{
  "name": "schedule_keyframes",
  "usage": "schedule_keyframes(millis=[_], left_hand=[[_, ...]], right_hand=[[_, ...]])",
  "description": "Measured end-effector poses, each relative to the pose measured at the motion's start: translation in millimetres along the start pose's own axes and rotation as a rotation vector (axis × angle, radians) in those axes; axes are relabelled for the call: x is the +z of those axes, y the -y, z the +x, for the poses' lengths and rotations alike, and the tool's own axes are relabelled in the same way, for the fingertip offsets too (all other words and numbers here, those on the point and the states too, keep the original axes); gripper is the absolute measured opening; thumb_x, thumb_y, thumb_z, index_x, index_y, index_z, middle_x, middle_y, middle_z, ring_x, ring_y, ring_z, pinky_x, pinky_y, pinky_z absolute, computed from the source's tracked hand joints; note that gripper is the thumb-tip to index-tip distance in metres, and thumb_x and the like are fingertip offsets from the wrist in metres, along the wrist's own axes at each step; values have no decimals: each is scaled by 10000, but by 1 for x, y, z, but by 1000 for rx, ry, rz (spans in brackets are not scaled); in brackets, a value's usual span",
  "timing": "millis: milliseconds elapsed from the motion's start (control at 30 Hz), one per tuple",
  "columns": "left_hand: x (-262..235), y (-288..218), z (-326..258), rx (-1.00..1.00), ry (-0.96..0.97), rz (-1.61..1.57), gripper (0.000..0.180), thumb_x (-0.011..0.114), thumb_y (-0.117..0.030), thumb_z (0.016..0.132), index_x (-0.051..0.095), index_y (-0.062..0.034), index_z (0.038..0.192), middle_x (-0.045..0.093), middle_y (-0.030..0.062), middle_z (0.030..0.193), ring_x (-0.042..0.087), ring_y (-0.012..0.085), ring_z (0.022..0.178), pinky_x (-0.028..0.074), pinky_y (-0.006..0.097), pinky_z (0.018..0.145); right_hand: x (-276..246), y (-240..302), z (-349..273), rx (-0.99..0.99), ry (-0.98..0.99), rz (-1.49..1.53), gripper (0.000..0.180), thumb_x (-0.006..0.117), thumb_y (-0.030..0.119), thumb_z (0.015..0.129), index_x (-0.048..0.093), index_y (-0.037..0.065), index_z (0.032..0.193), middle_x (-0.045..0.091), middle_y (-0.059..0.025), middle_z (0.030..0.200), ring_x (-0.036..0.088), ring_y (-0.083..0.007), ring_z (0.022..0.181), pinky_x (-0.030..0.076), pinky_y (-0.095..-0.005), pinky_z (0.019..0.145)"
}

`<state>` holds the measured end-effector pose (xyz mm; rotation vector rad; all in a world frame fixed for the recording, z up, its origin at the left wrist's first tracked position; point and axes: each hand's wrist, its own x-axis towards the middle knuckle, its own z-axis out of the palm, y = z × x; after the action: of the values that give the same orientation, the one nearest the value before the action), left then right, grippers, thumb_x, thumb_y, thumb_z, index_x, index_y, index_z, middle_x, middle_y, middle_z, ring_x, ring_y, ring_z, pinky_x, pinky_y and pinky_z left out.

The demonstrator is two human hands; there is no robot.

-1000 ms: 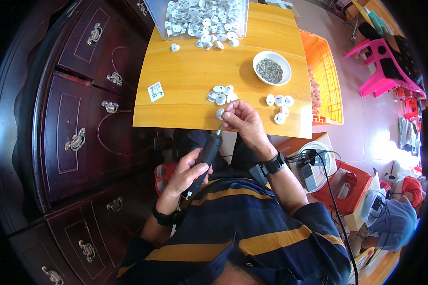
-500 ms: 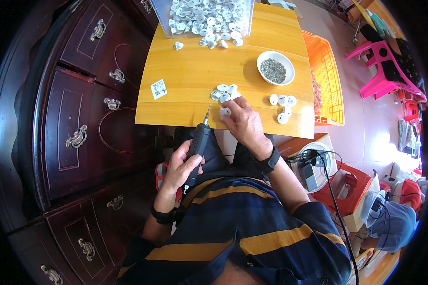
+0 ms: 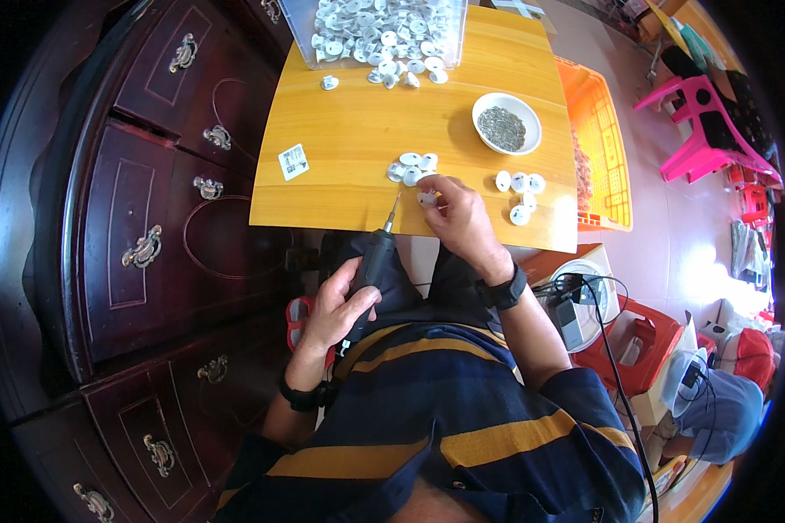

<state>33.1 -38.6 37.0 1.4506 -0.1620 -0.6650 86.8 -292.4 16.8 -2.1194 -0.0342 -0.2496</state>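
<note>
White disc [image 3: 427, 199] sits between fingers [image 3: 445, 184] of the right hand [image 3: 466, 221]

Dark wooden drawers [image 3: 129, 213] at left, pale tiled floor [image 3: 644, 248], 1 pink seat [image 3: 696, 98], glare [image 3: 706, 266] at right

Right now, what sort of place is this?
Probably a small workshop, maybe in a home: a bowl of small metal parts and a clear bin of white pieces on a table, with household-style dark drawers alongside.
</note>
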Motion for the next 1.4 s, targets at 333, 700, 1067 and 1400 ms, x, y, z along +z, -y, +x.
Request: schedule_keyframes(millis=[333, 700, 1067, 1400], left_hand=[[19, -4, 16, -21, 71, 155, 442, 647, -215, 934, 517, -2, 1300, 567, 11, 815, 578, 74, 638, 500, 240, 604], [26, 0, 26, -3, 105, 234, 414, 630, -237, 938, 530, -18, 1274, 580, 32, 792, 618, 100, 625, 529, 253, 605], [27, -2, 28, -31, 100, 236, 449, 637, -276, 939, 521, -10, 1281, 585, 38, 801, 625, 103, 627, 543, 249, 599], [26, -3, 29, -61, 109, 244, 440, 635, -273, 938, 525, -14, 1276, 601, 49, 809, 636, 108, 632, 549, 251, 602]], right_hand=[[-13, -27, -15, 261, -5, 756, 162, 625, 41, 943, 633, 22, 1104, 657, 19, 915, 602, -44, 796, 492, -197, 727], [-21, -24, -21, 296, -35, 525, 224, 656, 84, 949, 670, 32, 1166, 658, 37, 915, 582, -21, 823, 485, -180, 755], [-14, -29, -23, 293, -76, 376, 193, 672, 68, 915, 691, 25, 1102, 673, 26, 833, 604, -27, 752, 505, -193, 702], [-10, -27, -23, 229, -171, 338, 225, 706, 58, 810, 733, 62, 1033, 603, -17, 738, 542, -77, 624, 484, -232, 596]])
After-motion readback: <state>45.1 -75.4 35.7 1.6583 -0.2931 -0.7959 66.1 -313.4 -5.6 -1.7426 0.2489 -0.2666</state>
